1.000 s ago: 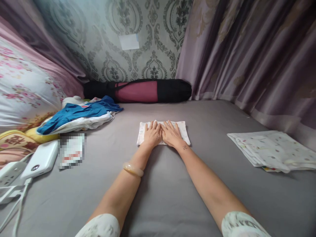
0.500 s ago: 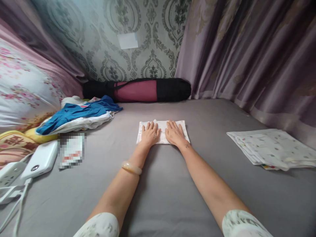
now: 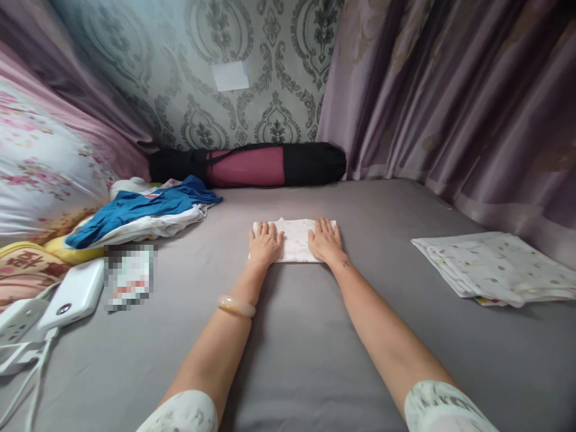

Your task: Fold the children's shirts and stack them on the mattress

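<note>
A white cloth garment with a faint print (image 3: 296,240) lies folded into a flat rectangle on the grey bed sheet (image 3: 306,336). My left hand (image 3: 266,243) rests palm down on its left end, fingers stretched out and pointing away from me. On the right end lies my right hand (image 3: 326,241), also flat, with its fingers extended. Between the two hands the middle of the folded cloth shows. The palms hide both of its ends. A pale bangle (image 3: 236,306) circles my left forearm.
At right lies a stack of folded printed white cloth (image 3: 499,267). A blue garment (image 3: 148,210) tops a clothes pile at left, near a white power bank (image 3: 74,294) and a power strip (image 3: 20,321) with cables. A black and maroon roll bag (image 3: 247,165) lies along the wall.
My hands have slid apart, the left one leftward and the right one rightward, to the ends of the folded cloth. More of its middle is uncovered.
</note>
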{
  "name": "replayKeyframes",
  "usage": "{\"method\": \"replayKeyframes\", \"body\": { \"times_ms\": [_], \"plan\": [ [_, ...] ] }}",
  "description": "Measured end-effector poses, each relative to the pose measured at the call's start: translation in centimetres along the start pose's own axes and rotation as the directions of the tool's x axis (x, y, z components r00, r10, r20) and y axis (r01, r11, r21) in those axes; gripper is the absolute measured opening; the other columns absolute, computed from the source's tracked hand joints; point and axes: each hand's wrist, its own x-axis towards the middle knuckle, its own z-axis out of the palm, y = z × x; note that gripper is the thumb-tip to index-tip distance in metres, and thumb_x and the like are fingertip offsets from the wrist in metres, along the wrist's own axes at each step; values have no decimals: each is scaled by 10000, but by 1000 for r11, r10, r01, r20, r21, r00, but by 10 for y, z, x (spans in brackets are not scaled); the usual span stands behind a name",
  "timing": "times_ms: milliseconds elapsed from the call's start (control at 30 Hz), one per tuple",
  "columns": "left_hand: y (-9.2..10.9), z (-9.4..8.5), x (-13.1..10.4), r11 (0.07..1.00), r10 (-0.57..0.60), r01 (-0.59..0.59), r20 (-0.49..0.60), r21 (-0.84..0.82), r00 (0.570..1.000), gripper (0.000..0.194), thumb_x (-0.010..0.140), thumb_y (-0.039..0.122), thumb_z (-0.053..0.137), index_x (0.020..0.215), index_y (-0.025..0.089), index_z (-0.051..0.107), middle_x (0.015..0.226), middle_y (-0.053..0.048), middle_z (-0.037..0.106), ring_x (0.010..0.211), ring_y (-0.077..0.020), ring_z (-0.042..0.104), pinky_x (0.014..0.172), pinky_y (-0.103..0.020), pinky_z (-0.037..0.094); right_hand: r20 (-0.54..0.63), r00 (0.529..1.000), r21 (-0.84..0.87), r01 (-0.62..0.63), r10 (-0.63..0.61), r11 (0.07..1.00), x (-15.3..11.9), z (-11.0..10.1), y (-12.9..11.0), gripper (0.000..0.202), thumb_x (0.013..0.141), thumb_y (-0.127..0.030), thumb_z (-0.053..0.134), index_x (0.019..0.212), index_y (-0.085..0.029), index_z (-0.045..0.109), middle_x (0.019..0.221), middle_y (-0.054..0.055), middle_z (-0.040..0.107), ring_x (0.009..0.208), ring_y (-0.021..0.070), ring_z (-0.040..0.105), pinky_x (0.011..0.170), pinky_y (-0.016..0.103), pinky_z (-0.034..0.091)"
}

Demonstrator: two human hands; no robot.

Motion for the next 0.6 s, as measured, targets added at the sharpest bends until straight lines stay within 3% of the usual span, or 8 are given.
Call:
{"method": "replayKeyframes", "body": {
  "times_ms": [167,400,600],
  "plan": [
    [-3,-1,2,999,-22,24,81,-28,996,619,977,483,215,1462,129,365,1559,-146,319,1459,-314,225,1161,-525,211,28,1000,-3,-7,7,1000,2,4,2,603,991,-355,241,1482,-14,323,1569,167,275,1454,272,204,1175,470,116],
    [-11,-4,2,997,-77,77,45,-8,996,618,980,457,179,1456,119,382,1556,-145,324,1462,-285,230,1185,-489,176,-2,994,11,-111,111,994,3,-1,9,647,997,-388,192,1493,18,279,1584,185,214,1468,291,142,1175,470,109],
    [-19,1,4,994,-102,106,97,-40,990,669,972,489,181,1472,76,343,1566,-172,285,1462,-301,223,1180,-452,212,23,989,49,-144,143,988,6,5,16,666,989,-413,204,1495,13,270,1582,204,208,1459,309,175,1165,462,155]
  ]
}}
